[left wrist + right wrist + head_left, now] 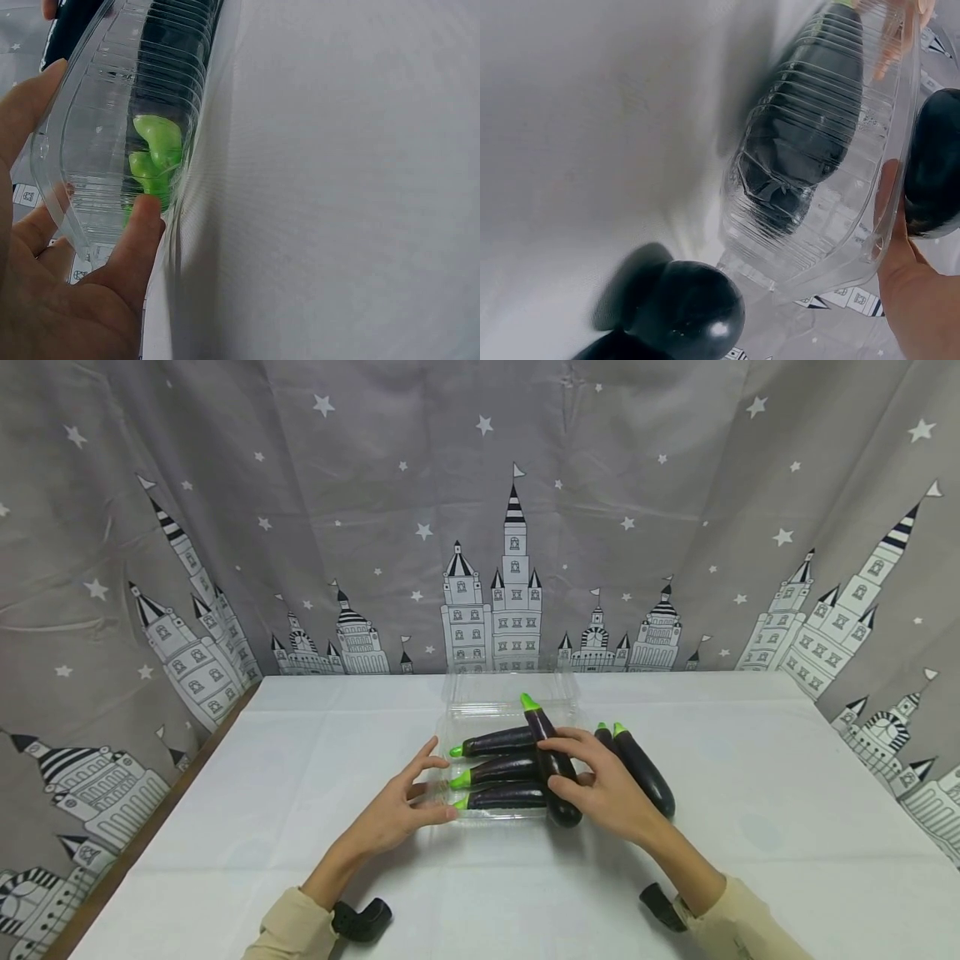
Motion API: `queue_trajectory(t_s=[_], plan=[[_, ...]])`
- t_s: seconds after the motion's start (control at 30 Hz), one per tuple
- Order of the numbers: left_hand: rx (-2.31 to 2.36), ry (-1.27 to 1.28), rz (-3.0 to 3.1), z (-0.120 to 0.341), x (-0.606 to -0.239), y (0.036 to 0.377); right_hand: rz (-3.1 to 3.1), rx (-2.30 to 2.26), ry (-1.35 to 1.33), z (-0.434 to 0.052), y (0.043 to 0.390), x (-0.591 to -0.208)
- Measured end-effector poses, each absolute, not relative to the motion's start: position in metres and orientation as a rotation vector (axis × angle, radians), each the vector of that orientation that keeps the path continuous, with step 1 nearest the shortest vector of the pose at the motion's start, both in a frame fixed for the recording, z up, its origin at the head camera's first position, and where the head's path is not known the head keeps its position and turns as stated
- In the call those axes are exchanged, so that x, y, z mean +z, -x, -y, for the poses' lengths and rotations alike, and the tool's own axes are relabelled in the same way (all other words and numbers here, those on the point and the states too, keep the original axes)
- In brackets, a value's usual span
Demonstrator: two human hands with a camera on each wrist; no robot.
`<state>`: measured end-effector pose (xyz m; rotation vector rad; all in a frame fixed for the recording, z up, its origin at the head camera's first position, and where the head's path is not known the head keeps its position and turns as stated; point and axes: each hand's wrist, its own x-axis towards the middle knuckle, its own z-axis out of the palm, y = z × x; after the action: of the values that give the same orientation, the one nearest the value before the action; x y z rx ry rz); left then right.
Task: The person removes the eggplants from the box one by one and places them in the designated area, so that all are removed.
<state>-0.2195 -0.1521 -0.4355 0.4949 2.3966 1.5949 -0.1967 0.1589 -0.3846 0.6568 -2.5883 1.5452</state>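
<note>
Three dark eggplants [498,770] with green stems lie side by side in a clear plastic clamshell container [82,112], stems to the left. My left hand [397,810] holds the container's left end, thumb at the near corner and fingers spread along the end wall. Above the container, my right hand [600,777] grips another eggplant [553,760], tilted across the three, its green stem pointing away and its blunt end over the near rim. In the right wrist view this held eggplant [934,165] shows beside the container's rim.
To the right of the container lie two more eggplants [647,772], one partly hidden by my right hand. The container's lid [513,689] stands open at the back. A white cloth covers the table [750,827]; a grey castle-print curtain [480,510] hangs behind it.
</note>
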Motion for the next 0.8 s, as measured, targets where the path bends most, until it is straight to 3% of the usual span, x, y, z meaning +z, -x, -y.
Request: queue_trajectory(t_s=[0.8], plan=[[1.599,-0.498,-2.392,0.152,-0.436,0.22,2.574,1.553,-0.569,-0.202,0.189,-0.383]])
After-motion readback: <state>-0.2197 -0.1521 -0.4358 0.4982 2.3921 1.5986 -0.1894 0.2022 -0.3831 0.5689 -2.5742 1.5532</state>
